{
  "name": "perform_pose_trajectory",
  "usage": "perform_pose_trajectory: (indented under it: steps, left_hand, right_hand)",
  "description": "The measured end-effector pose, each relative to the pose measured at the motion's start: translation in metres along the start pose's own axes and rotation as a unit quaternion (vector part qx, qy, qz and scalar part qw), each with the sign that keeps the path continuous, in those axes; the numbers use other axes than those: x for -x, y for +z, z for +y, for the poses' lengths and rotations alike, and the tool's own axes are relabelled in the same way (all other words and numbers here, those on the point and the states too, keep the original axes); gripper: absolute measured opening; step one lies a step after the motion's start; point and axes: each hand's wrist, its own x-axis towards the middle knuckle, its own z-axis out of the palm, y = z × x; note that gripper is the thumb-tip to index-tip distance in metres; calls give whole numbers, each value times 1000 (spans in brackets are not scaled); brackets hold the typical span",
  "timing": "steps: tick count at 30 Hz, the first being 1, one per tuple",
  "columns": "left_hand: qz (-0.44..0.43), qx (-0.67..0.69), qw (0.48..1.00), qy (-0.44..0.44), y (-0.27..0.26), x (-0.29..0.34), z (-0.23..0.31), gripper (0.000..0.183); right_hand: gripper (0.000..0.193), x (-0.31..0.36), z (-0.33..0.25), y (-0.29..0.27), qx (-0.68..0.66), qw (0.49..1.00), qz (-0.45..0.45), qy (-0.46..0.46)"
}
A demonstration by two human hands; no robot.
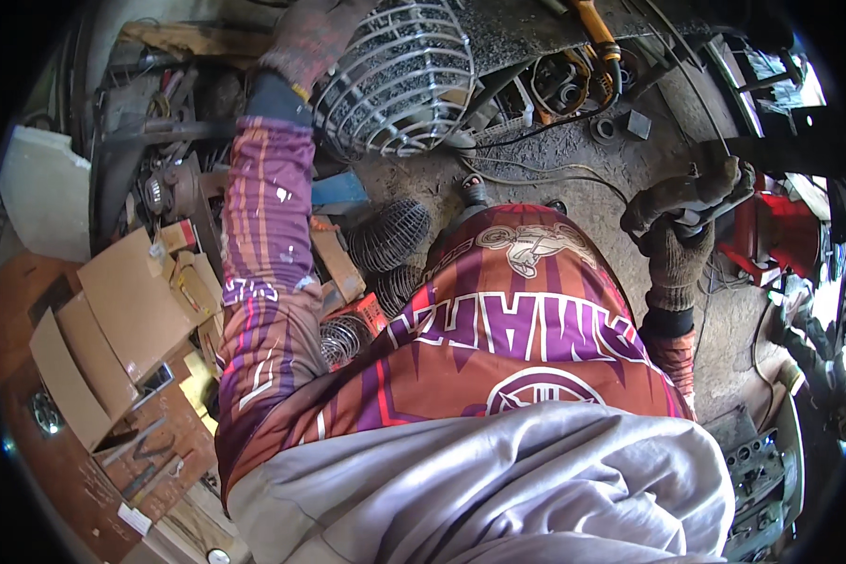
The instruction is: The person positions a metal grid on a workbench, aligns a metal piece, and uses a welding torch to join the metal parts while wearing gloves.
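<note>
A domed cage of grey metal wire (399, 80) hangs over the near edge of a dark workbench (517, 23) strewn with dark grit. My left hand (315, 39), in a worn reddish-grey work glove, grips the cage at its upper left; its fingertips are partly cut off by the picture's top edge. Off to the right, away from the cage, my right hand (681, 221) wears a dirty brown-grey glove and is closed. Dark material shows between its fingers, but its kind is unclear. A thin rod (694, 89) runs upward from beside that hand.
More wire cages (390, 233) lie on the floor by my feet. An orange power tool (597, 33) with a cord lies on the bench. Cables (536, 172) cross the floor. Opened cardboard boxes (122, 301) stand at the left, and a red object (785, 235) at the right.
</note>
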Motion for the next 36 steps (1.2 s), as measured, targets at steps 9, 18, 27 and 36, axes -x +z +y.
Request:
perform_pose_trajectory:
  steps: [9,18,27,36]
  left_hand:
    - [-51,-5,996,-79,22,-45,12,52]
    - [-31,129,990,-54,24,-25,35,41]
    - [-17,-41,993,113,62,-39,-20,66]
    - [-53,2,997,47,58,-46,-13,67]
  right_hand:
    - [32,-7,-1,0,-14,1000,-6,-21]
    - [34,14,-12,38,-7,997,72,3]
    - [39,32,0,44,-27,999,30,-9]
    - [46,37,3,47,-46,997,7,69]
